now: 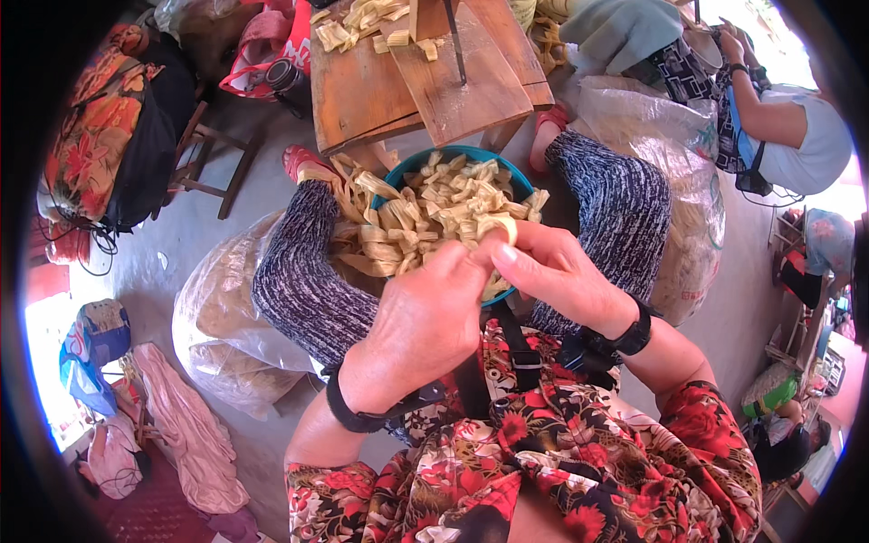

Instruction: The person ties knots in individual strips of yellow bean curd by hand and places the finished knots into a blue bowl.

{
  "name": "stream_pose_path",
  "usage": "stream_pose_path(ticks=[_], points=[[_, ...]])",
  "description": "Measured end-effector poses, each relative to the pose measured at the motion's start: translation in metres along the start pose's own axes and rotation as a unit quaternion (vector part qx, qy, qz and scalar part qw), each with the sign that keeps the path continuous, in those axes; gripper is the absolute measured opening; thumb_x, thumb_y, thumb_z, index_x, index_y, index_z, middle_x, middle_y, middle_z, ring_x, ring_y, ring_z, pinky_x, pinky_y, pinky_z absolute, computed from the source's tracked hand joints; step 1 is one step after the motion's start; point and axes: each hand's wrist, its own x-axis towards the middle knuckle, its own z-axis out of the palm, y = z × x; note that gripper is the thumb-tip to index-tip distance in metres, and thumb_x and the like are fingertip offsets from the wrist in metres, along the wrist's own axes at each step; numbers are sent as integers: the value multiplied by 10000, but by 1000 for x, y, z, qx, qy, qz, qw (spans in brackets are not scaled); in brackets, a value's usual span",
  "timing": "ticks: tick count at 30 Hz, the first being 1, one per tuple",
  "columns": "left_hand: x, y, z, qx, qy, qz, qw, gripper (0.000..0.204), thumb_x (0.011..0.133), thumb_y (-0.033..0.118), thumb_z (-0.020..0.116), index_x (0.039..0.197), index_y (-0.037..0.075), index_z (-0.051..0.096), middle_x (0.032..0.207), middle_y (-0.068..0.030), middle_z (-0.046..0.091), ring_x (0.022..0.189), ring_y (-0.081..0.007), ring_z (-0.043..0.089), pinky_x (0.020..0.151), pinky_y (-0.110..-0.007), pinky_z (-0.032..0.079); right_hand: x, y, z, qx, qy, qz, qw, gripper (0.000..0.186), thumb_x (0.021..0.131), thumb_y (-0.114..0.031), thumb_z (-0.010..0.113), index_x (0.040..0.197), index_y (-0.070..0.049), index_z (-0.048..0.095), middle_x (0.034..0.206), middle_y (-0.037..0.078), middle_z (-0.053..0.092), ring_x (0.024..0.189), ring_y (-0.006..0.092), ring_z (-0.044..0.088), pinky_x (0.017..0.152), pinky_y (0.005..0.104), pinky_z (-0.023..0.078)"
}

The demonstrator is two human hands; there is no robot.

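Note:
A teal bowl (519,184) heaped with pale yellow folded strips (433,210) rests between my knees. My left hand (425,317) and my right hand (552,271) meet just above its near rim. Together they pinch one small rolled pale strip (501,226), fingertips touching it from both sides. Both wrists wear black bands.
A low wooden bench (444,86) with more strips and a metal blade stands beyond the bowl. Clear plastic sacks (226,317) (679,172) lie at either side of my legs. Another person (787,127) sits at the upper right. Bags and cloth lie on the floor at left.

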Motion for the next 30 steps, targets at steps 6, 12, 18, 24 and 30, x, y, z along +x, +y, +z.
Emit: stream_pose_path(ticks=[6,12,18,24,30], points=[[-9,1,2,-430,77,-192,879,177,816,69,611,977,-5,600,742,-41,588,515,-65,514,446,-163,390,-4,6,4,21,56,-32,998,200,896,-147,457,896,19,567,749,3,551,692,54,489,611,212,404],[-4,-4,13,-652,159,-227,706,203,799,71,636,977,41,543,757,-13,577,549,-78,515,452,-174,378,-6,6,8,-81,1,-138,987,142,862,-136,490,830,-10,546,662,22,523,605,85,479,544,248,404],[-7,-9,14,-643,137,-254,709,135,796,42,629,919,40,573,797,-23,580,568,-87,534,459,-183,399,-4,9,1,-228,-30,-141,963,187,840,-212,548,821,-26,543,643,89,541,584,223,558,529,309,430],[-26,-10,14,-392,92,-173,899,163,807,-11,577,967,5,607,1010,-59,565,793,-124,580,654,-224,486,-6,24,-1,-338,-8,-102,936,213,817,-233,581,804,-25,532,667,142,551,618,323,569,523,361,440],[-38,-12,22,-472,111,-165,859,234,784,-30,599,1017,-8,598,1012,-88,569,837,-133,586,669,-223,489,-4,40,11,-319,-6,-158,935,222,827,-234,570,784,-25,507,652,155,540,606,349,564,509,396,439]])
